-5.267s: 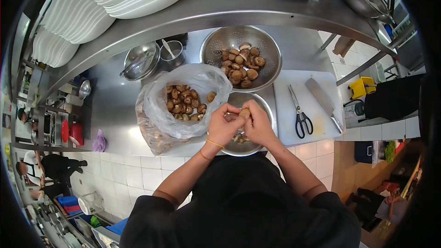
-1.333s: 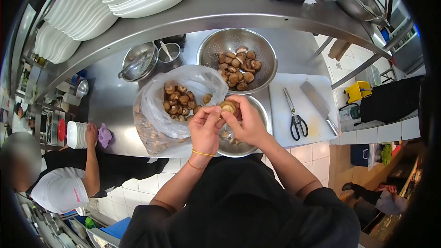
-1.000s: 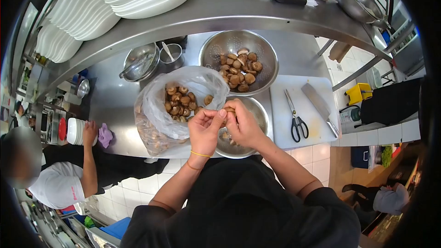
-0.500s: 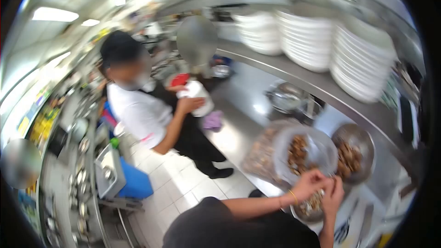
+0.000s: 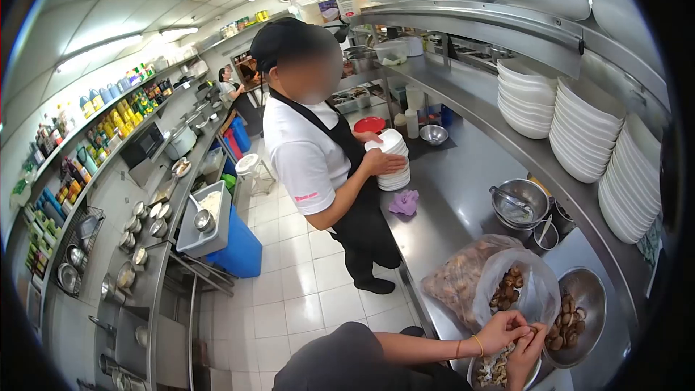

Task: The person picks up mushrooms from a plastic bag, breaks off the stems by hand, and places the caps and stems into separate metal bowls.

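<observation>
My left hand [image 5: 504, 333], with a yellow band at its wrist, is pinched together with my right hand [image 5: 526, 355] around a small brown mushroom piece [image 5: 534, 329]. Both are above a metal bowl [image 5: 537, 375] of pale stem pieces [image 5: 494, 368]. Just beyond them, an open clear plastic bag [image 5: 539, 275] holds brown mushrooms [image 5: 509, 286]. To the right is a steel bowl [image 5: 595, 297] with more brown mushrooms [image 5: 568, 326]. A large full bag [image 5: 452, 275] lies to the left of the open one.
A co-worker [image 5: 308, 166] in a black apron stands at the counter [image 5: 449, 195], hands on a stack of white dishes [image 5: 393, 166]. A purple cloth [image 5: 404, 203] and steel bowls [image 5: 520, 201] are on it. Stacked plates [image 5: 586, 130] fill the shelf. Another person [image 5: 230, 90] is farther back.
The view has tilted up and sharpened, shifting the scene in the frame. My hands remain together over the bowl of stems. The co-worker still has hands on the white dishes.
</observation>
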The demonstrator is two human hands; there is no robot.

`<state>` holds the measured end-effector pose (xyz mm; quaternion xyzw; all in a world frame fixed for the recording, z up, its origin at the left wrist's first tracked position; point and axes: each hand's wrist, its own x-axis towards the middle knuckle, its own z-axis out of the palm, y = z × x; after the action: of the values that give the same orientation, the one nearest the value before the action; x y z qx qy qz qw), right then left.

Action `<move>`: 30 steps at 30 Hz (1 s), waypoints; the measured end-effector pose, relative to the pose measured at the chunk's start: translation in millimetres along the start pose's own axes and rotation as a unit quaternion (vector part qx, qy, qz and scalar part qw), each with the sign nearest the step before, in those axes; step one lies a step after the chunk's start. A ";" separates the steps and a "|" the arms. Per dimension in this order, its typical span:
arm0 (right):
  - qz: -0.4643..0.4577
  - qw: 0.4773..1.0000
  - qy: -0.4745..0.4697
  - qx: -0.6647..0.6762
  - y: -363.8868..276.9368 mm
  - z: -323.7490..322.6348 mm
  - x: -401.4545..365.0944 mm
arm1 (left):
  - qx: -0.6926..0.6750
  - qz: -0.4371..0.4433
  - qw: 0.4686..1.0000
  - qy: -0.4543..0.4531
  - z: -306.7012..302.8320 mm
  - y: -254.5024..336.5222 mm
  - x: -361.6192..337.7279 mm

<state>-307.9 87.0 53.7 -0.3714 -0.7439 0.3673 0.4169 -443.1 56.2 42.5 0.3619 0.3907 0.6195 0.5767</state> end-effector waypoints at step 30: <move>0.137 0.987 0.055 0.070 8.2 -16.3 -26.2 | 0.083 -0.007 0.995 -0.052 11.3 -24.8 -2.1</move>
<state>-281.4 72.1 43.9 -0.4592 -0.6344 0.4508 0.4283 -422.1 55.6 25.0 0.4373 0.4127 0.5613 0.5686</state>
